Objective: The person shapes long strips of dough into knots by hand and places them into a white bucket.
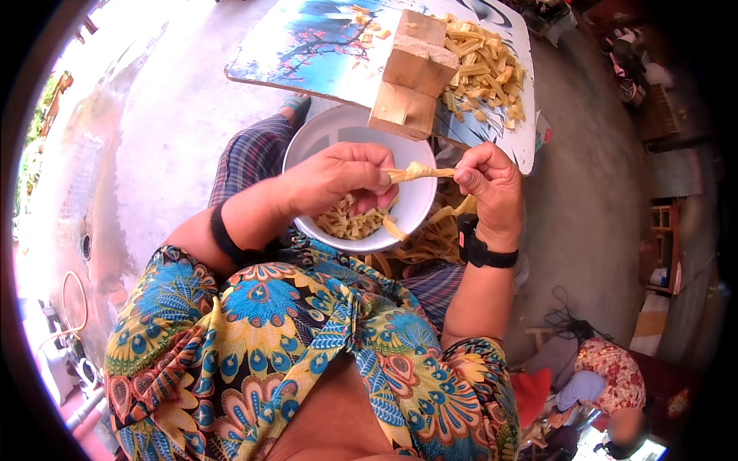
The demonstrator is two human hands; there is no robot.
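Left grip (347,174), right grip (493,186): both pinched on yellow strip (424,172) | knot (417,170) between them

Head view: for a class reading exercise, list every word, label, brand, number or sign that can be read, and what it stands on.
None can be read.
Picture-printed tabletop: blossom branches and dark shapes, no legible lettering.
Black wristband with the red patch: any marking is too small to read.
White basin: no lettering visible.
Small pale item on the shelf at right: too small and blurred to tell.
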